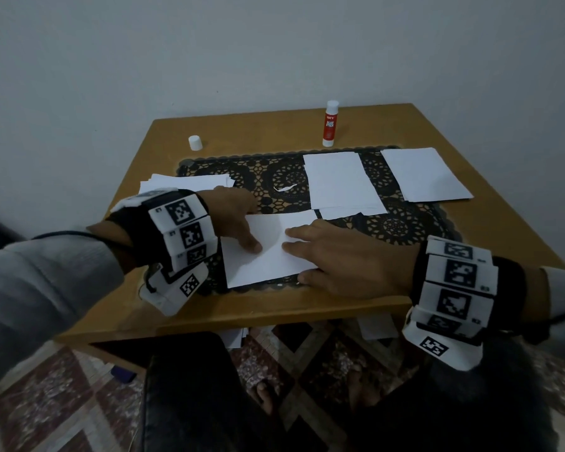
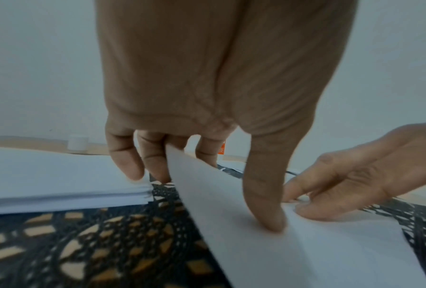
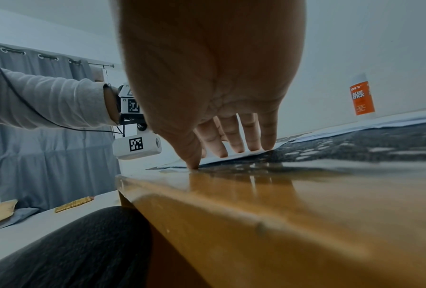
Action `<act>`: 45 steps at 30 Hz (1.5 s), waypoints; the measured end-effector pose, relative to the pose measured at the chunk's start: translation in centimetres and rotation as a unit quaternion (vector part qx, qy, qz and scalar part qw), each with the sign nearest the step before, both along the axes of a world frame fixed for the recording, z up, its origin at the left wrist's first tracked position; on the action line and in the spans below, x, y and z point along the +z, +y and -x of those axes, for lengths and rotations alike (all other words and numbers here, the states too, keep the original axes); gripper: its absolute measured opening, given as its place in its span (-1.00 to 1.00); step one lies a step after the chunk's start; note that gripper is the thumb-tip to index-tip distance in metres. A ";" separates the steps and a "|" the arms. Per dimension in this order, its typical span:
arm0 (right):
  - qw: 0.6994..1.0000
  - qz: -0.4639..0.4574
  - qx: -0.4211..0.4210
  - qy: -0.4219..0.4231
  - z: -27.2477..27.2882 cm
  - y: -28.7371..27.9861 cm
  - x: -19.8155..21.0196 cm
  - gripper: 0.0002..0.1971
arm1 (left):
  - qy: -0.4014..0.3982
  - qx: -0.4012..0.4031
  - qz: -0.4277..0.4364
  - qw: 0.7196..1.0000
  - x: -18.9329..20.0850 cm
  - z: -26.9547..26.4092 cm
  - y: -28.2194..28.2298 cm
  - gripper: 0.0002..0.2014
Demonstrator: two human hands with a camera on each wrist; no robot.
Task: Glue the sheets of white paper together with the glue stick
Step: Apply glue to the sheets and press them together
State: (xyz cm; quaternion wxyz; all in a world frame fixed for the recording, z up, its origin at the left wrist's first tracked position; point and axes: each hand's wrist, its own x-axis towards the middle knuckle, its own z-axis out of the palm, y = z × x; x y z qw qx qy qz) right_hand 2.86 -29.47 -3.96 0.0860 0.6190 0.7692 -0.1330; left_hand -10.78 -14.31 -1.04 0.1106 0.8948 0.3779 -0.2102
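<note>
1. Paper sits nearest: a flat white sheet (image 1: 268,252), smooth and rectangular, lies on the near part of a black lace mat (image 1: 402,223), its near edge close to the mat's scalloped border.
2. The right hand (image 1: 343,259) lies flat on the sheet's right side, fingers straight and spread, pressing down and gripping nothing; in the right wrist view its fingertips (image 3: 254,146) touch the paper's edge.
3. The left hand (image 1: 232,216) holds the sheet's far left corner: in the left wrist view the thumb (image 2: 266,204) presses on top while the curled fingers (image 2: 155,161) sit behind the raised edge, pinching it.
4. Left of that hand, a stack of white sheets (image 1: 190,184) rests partly on the mat, its layered edges showing.
5. Farther right lie two more flat white sheets (image 1: 340,181) and (image 1: 424,174), with a small torn scrap (image 1: 286,188) on the openwork lace between the piles.
6. The mat covers a glossy brown wooden table (image 1: 274,308).
7. At the far edge stands the glue stick (image 1: 330,123), an upright cylinder with a red-orange label, uncapped; its round white cap (image 1: 195,142) stands well apart to the left.
</note>
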 end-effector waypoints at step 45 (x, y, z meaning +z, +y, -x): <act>0.828 -0.023 -0.341 0.445 6.0 14.2 1.1 -0.77 | -0.354 0.393 0.081 0.845 0.4 13.8 9.1 -0.63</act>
